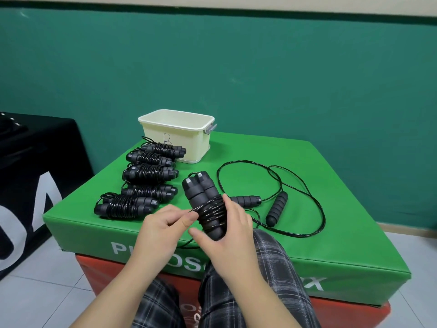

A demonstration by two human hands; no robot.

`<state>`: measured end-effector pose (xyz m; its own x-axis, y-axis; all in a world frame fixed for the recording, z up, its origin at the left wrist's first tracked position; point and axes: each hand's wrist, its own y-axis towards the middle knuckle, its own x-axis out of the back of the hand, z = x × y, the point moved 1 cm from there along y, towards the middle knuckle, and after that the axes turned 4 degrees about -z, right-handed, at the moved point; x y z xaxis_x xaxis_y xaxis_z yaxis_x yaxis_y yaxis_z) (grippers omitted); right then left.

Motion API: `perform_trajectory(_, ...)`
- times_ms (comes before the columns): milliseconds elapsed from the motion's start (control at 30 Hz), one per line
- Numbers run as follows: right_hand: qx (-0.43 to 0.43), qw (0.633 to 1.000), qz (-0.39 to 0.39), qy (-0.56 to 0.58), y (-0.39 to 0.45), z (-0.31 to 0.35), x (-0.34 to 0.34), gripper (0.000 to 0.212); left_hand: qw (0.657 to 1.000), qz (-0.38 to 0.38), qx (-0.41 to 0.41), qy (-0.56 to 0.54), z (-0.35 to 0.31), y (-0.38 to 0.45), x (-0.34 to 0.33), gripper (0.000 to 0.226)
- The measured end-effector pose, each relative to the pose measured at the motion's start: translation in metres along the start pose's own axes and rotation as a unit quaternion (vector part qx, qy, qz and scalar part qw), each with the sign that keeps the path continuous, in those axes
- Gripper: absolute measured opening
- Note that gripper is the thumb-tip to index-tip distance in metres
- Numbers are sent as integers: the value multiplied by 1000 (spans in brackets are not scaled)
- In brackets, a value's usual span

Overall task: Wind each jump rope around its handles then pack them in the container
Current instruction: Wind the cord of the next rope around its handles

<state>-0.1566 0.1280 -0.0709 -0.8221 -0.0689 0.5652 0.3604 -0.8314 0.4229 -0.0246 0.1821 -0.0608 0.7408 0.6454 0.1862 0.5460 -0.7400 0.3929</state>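
A dark green wall backs a padded green bench (295, 185), its vinyl top smooth and glossy, stacked on a red block over pale floor tiles. At lower centre, the jump rope in hand (208, 207) has its two ribbed foam handles pressed side by side, thin glossy black cord coiled around their middle. The right hand (233, 235) grips the handle pair from below and behind; the left hand (163, 226) pinches the free cord just left of the coils. Winding looks partly done; the next turn calls for keeping the cord taut. Five wound ropes (146, 178) lie in a row at centre left. One loose rope (276, 209) sprawls at right, unwound. The cream plastic container (176, 136), rectangular with a grey latch, stands behind.
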Motion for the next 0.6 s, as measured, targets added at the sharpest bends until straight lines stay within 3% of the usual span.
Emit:
perform_trajectory(200, -33, 997, -44, 57, -1, -4, -2, 75, 999, 37, -37, -11, -2, -2, 0, 13)
perform_trajectory(333, -57, 989, -36, 133, -4, -1, 0, 65, 999, 20, 7, -42, 10, 2, -5, 8)
perform_trajectory(500, -83, 964, -23, 251, -6, -2, 0, 52, 997, -14, 28, -72, 15, 5, -11, 71)
perform_trajectory(600, -75, 955, -20, 286, -7, -1, 4, 39, 998, 0, 40, -51, 14, 4, -11, 84)
